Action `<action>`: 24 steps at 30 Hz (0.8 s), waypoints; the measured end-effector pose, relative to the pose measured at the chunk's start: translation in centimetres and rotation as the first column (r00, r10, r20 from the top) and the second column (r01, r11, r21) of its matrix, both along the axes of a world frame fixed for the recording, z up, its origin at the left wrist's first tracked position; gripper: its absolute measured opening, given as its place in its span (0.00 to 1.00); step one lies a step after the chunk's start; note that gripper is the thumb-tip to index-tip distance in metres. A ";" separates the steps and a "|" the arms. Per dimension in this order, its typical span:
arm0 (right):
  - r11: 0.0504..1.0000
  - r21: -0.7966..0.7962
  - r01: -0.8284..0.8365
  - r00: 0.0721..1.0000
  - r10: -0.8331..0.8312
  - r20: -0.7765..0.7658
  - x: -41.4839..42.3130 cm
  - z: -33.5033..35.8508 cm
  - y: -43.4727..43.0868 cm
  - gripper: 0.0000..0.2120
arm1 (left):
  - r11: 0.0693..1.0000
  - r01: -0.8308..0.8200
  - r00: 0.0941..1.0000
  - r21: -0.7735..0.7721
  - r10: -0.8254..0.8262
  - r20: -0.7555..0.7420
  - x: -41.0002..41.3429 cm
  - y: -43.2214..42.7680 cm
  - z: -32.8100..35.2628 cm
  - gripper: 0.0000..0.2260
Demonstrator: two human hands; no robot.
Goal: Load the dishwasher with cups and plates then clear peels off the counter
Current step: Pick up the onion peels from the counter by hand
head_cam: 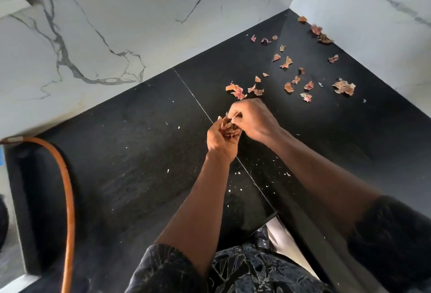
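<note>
Over the middle of the black counter (130, 143), my left hand (220, 139) is cupped round a bunch of pinkish-brown onion peels (229, 128). My right hand (253, 117) is right against it, its fingertips pinching a peel at the top of that bunch. Several loose peels (238, 92) lie on the counter just beyond my hands. More of them are scattered toward the back right corner, among them a bigger clump (344, 87) and a few pieces along the wall (316, 29). No cups, plates or dishwasher are in view.
White marble-patterned walls (98, 24) close the counter at the back and on the right. An orange hose (68, 199) curves down the left side. Tiny white crumbs (238, 172) dot the counter near its front edge. A seam (193, 96) crosses the counter diagonally.
</note>
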State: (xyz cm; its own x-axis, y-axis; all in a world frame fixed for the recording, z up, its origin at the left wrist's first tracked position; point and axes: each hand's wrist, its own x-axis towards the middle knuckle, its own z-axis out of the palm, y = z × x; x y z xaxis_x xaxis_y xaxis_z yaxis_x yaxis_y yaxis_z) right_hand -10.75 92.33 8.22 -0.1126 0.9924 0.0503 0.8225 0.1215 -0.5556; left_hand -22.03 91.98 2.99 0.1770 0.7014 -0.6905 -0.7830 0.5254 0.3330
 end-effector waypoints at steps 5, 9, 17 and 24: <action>0.995 0.097 -0.010 0.985 -0.007 0.173 0.3 0.1 1.7 0.07 | 1.000 0.009 1.000 -0.014 -0.009 -0.010 -0.5 0.6 -0.1 0.14; 0.996 -0.084 0.028 0.951 -0.001 0.308 1.9 -1.9 5.1 0.19 | 1.000 -0.013 0.999 -0.025 0.014 0.030 -1.2 0.5 -0.4 0.15; 0.997 0.017 0.079 0.939 -0.080 0.335 2.9 -5.2 2.1 0.07 | 0.999 -0.044 0.999 -0.001 0.044 0.032 -2.5 0.9 -0.7 0.15; 0.974 0.023 0.224 0.973 -0.222 -0.068 4.4 -2.8 2.0 0.04 | 0.999 -0.027 0.999 -0.020 0.028 0.045 -1.3 0.7 -0.7 0.15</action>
